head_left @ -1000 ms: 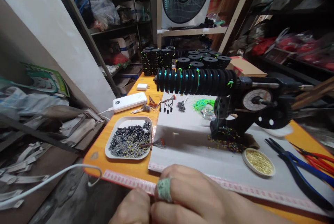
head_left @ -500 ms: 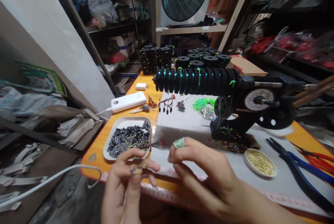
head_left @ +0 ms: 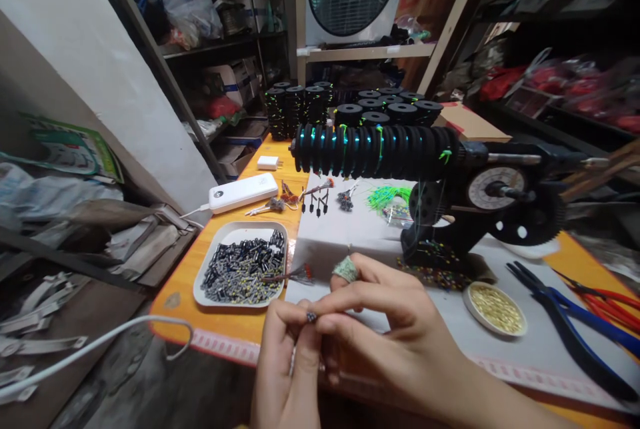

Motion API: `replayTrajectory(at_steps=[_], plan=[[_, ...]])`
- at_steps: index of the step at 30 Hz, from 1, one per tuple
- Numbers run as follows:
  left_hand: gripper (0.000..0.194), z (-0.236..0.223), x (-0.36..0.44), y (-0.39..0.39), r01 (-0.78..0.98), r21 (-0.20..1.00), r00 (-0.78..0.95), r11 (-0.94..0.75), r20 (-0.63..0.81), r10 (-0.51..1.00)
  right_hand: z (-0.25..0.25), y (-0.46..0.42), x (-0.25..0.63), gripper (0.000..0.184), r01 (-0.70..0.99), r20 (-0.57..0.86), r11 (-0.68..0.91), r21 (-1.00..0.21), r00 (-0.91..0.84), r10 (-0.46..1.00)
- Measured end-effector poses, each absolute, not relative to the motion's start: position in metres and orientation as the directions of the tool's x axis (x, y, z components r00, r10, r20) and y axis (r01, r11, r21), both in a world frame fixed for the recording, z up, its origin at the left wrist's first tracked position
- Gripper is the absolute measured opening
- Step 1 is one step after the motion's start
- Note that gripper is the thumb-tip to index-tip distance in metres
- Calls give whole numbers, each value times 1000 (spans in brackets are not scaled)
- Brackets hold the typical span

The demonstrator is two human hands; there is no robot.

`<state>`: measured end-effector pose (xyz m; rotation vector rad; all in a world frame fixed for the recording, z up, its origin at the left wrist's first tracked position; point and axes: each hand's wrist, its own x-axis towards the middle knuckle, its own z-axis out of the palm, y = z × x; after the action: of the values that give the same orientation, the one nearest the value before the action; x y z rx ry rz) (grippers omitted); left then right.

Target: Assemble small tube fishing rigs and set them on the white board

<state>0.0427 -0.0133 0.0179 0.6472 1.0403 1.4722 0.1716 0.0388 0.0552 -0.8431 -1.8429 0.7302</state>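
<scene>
Over the table's front edge, my left hand pinches a small dark bead-like cluster between thumb and forefinger. My right hand meets it there, its thumb and forefinger closed at the cluster's right side. Green tape wraps one finger of my right hand. Just beyond the hands lies a thin brown bundle with an orange-tipped tuft, one end over the white tray. That tray holds many small black and grey tubes. The rest of the held piece is hidden by my fingers.
A black machine carries a row of black discs across the table. Blue-handled pliers and a dish of gold pieces lie right. A white power bank sits left; black spools stand behind.
My left hand has moved right and up and now meets my right hand, which was apart from it. The dark cluster now shows between their fingertips.
</scene>
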Motion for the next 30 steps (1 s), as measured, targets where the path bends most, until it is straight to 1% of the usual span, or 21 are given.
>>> replayTrajectory(at_steps=[3, 6, 9, 11, 13, 16, 20, 25, 30], plan=[[26, 20, 50, -14, -403, 915, -291, -4, -123, 949, 56, 36, 171, 14, 275, 504, 586, -762, -316, 804], [24, 20, 52, -14, -468, 882, -334, -61, -113, 936, 56, 35, 171, 14, 280, 509, 601, -749, -338, 792], [26, 21, 47, -12, -544, 821, -334, -172, -24, 942, 53, 37, 174, 15, 266, 568, 670, -693, -372, 734], [25, 21, 44, -11, -547, 805, -345, -230, 33, 938, 51, 39, 175, 14, 277, 608, 720, -636, -394, 689], [21, 21, 41, -12, -528, 810, -363, -255, 56, 930, 49, 40, 176, 13, 300, 622, 748, -592, -420, 661], [16, 21, 40, -14, -505, 818, -380, -276, 77, 922, 48, 40, 175, 14, 332, 614, 764, -553, -458, 643], [19, 19, 39, -14, -508, 816, -371, -277, 83, 925, 52, 39, 173, 15, 335, 627, 790, -513, -483, 611], [21, 14, 35, -14, -510, 822, -349, -253, 71, 934, 54, 37, 172, 14, 321, 633, 795, -515, -483, 605], [22, 13, 37, -14, -505, 832, -349, -230, 47, 936, 53, 39, 172, 13, 284, 675, 806, -520, -443, 591]])
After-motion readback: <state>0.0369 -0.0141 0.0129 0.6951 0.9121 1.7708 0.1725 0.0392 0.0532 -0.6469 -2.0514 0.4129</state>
